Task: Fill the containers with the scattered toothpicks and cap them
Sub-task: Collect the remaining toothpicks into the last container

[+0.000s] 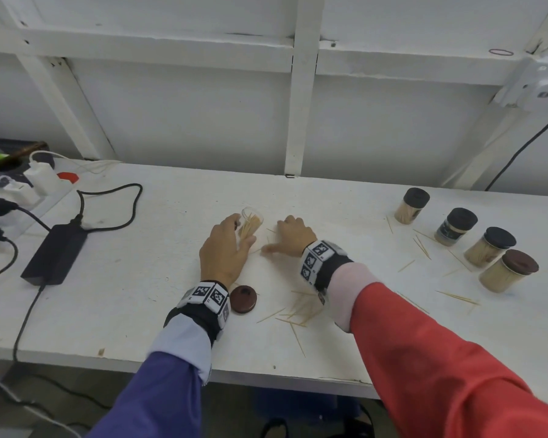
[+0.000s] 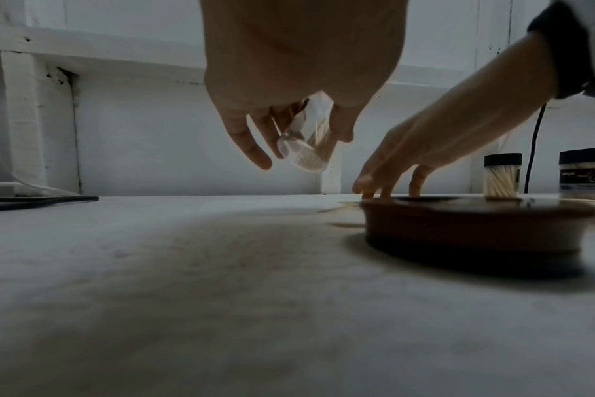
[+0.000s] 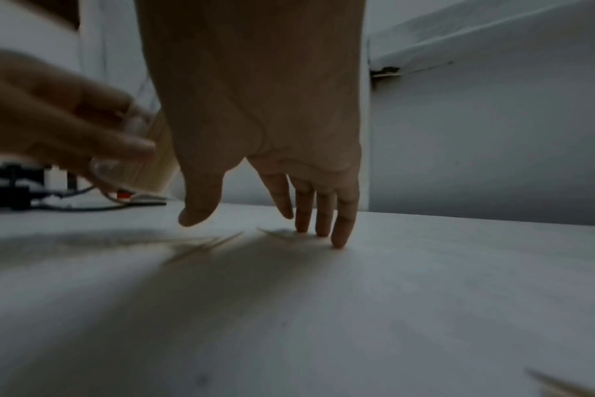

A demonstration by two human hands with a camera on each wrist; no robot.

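My left hand (image 1: 227, 248) grips a clear, uncapped container (image 1: 251, 223) partly filled with toothpicks, tilted and lifted off the white table (image 1: 140, 305); the left wrist view shows the container (image 2: 304, 145) between thumb and fingers. My right hand (image 1: 290, 237) is just right of it, fingers straight, fingertips (image 3: 338, 239) touching the table among loose toothpicks (image 3: 207, 245). A brown cap (image 1: 243, 298) lies beside my left wrist. More scattered toothpicks (image 1: 298, 314) lie near the front, and others (image 1: 423, 246) to the right.
Several capped, filled containers (image 1: 456, 226) stand in a row at the right. A black power adapter (image 1: 56, 252) with cables and a power strip (image 1: 16, 191) occupy the left. The table's front edge (image 1: 266, 374) is near my forearms. A white wall is behind.
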